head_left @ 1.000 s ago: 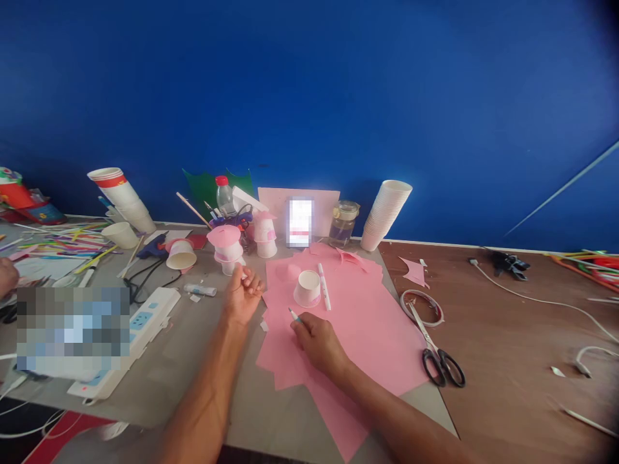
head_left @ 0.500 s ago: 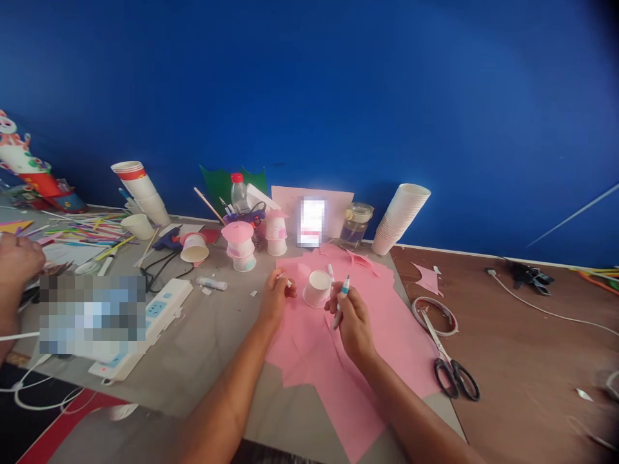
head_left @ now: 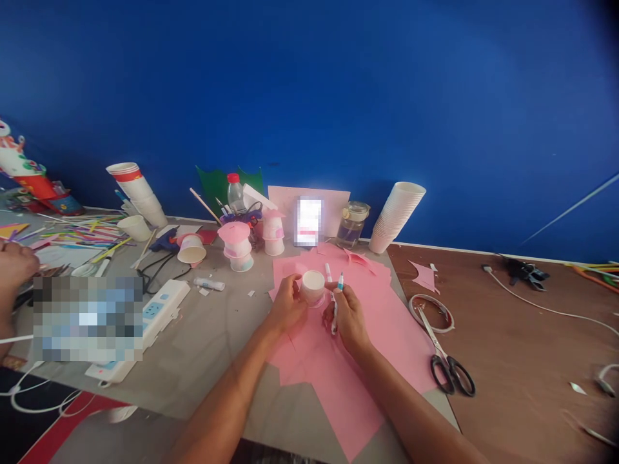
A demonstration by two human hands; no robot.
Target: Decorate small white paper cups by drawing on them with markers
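Note:
A small white paper cup (head_left: 313,281) stands bottom up on pink paper (head_left: 358,386). My left hand (head_left: 289,301) is closed around the cup's left side. Across from it, my right hand (head_left: 349,316) grips a white marker pen (head_left: 340,283) whose blue end points up, and its fingertips are close to the cup's right side. Whether they touch it I cannot tell. Just behind the cup lies another white pen (head_left: 328,273) on the paper.
Scissors (head_left: 452,374) and a tape roll (head_left: 432,313) lie to the right. A leaning stack of cups (head_left: 399,216), a jar (head_left: 354,222), a lit phone (head_left: 309,220) and pink-topped cups (head_left: 235,241) stand behind. At left are a power strip (head_left: 149,335) and another person's hand (head_left: 17,264).
My left hand has moved right and taken hold of the cup. My right hand, with the marker pen, has shifted slightly. The view has turned a little.

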